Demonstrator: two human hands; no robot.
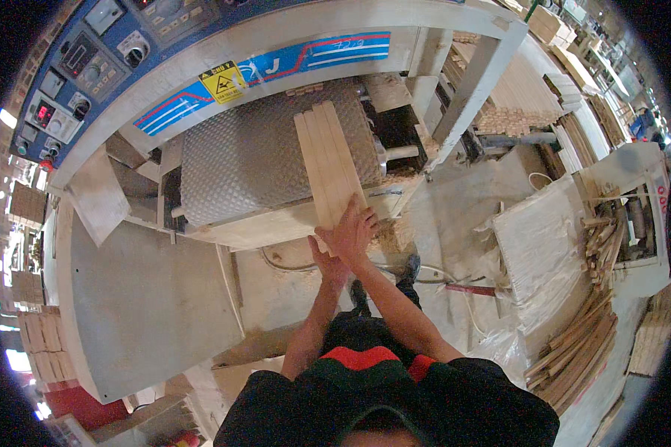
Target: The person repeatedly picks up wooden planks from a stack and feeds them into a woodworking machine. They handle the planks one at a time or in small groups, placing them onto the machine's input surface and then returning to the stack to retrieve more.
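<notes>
Head: right fingers (366,217) clamp slats (326,153) on dimpled bed (242,167) amid lumber (511,93); left fingers (316,250) unclear.

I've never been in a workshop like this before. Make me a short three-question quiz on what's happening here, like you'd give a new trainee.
1. Multiple choice: What is the right hand holding?
A) A coiled hose
B) Pale wooden strips
C) A red-handled tool

2. True or false: The control panel is at the right edge of the picture.

3. Fill in the blank: The warning sticker above the bumpy grey surface is black and ____.

Key:
1. B
2. False; it is at the upper left.
3. Yellow
</notes>
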